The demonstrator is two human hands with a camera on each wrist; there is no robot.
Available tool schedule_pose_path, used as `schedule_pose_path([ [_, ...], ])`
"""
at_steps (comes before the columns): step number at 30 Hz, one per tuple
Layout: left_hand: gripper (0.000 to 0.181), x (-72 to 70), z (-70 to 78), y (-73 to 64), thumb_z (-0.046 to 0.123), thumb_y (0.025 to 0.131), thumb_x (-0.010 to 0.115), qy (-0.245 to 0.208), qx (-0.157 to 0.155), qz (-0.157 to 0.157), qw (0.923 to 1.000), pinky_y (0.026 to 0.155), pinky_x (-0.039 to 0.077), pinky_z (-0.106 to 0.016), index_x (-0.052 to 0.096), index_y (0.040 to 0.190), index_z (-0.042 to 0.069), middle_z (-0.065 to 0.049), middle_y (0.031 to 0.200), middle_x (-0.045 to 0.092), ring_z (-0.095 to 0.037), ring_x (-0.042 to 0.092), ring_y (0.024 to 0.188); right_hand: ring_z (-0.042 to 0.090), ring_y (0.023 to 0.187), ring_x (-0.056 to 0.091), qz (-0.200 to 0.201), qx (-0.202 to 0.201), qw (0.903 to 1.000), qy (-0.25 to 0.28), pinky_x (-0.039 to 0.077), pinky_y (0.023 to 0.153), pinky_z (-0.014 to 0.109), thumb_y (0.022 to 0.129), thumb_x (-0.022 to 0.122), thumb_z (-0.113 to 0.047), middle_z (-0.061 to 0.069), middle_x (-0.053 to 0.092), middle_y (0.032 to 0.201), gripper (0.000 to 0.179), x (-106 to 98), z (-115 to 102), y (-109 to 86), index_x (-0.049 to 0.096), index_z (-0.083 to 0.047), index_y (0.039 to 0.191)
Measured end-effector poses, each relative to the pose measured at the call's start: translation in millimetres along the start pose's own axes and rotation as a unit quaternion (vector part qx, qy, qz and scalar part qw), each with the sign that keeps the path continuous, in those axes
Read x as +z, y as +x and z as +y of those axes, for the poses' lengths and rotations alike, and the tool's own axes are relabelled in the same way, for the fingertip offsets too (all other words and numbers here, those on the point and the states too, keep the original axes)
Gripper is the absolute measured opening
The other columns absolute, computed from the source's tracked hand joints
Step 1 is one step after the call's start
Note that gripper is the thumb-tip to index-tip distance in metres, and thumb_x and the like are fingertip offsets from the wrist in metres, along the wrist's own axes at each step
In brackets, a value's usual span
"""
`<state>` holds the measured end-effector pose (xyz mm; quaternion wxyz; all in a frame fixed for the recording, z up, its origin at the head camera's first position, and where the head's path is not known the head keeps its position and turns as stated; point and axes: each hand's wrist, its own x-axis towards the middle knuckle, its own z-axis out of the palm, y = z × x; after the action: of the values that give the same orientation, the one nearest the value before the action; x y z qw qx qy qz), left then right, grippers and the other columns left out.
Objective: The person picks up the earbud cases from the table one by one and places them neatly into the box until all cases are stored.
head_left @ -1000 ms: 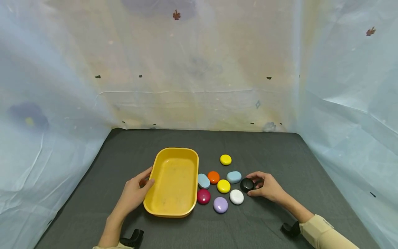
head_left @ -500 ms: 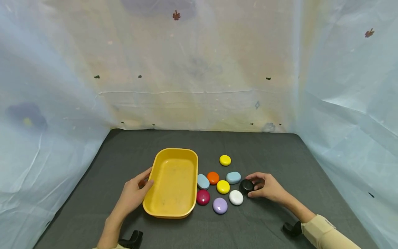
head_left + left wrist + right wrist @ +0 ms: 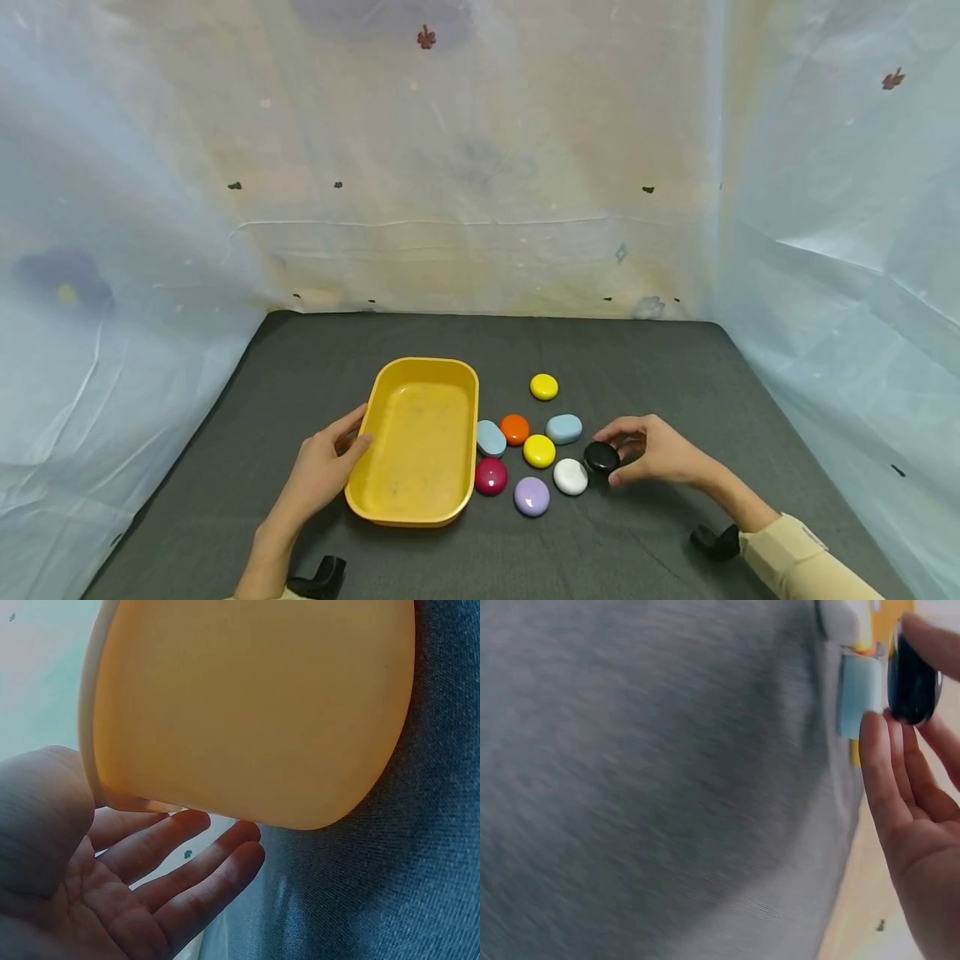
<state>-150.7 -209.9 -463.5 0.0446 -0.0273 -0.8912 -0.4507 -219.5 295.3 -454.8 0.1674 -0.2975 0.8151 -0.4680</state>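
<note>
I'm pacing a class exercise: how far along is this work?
Looks done: the left hand holds the yellow rectangular tray. In hand: the right hand pinches a glossy black rounded piece. Apparently remaining: eight other smooth coloured pieces outside the tray on dark grey cloth.

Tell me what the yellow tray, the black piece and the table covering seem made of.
Yellow tray: probably moulded plastic, satin, with smooth walls and rounded corners.
Black piece: glossy, with bright highlights; polished stone, glass or plastic, can't tell which.
Table covering: matte grey fabric, judging by weave and creases.
</note>
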Motion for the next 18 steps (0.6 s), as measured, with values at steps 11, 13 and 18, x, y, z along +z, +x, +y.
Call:
schedule_pose_path([
  [11,0.055,0.4,-0.8,0.4,0.018,0.100,0.061,0.002,-0.003,0.000,1.0000,0.095,0.047,-0.051,0.042,0.150,0.009,-0.017,0.139,0.053,-0.035,0.056,0.118,0.030,0.099,0.063,-0.018,-0.027,0.9993,0.017,0.053,0.086,0.039,0.076,0.086,-0.011,0.011,0.064,0.117,0.051,-3.8,-14.5,9.2,0.067,-0.004,0.122],
  [13,0.055,0.5,-0.8,0.1,0.018,0.100,0.061,0.000,-0.005,-0.001,1.0000,0.095,0.047,-0.052,0.042,0.150,0.009,-0.017,0.139,0.053,-0.036,0.056,0.119,0.031,0.100,0.063,-0.021,-0.044,0.9985,0.026,0.053,0.087,0.040,0.076,0.086,-0.009,0.013,0.064,0.119,0.051,-0.6,-16.0,11.8,0.066,-0.002,0.123],
  [18,0.054,1.4,-1.0,-0.4,0.018,0.100,0.061,-0.003,-0.006,-0.001,1.0000,0.093,0.049,-0.049,0.043,0.150,0.009,-0.017,0.138,0.054,-0.035,0.057,0.117,0.029,0.100,0.063,-0.013,-0.064,0.9974,0.032,0.053,0.087,0.040,0.076,0.087,-0.009,0.012,0.064,0.119,0.052,7.2,-23.3,18.4,0.067,-0.004,0.123],
])
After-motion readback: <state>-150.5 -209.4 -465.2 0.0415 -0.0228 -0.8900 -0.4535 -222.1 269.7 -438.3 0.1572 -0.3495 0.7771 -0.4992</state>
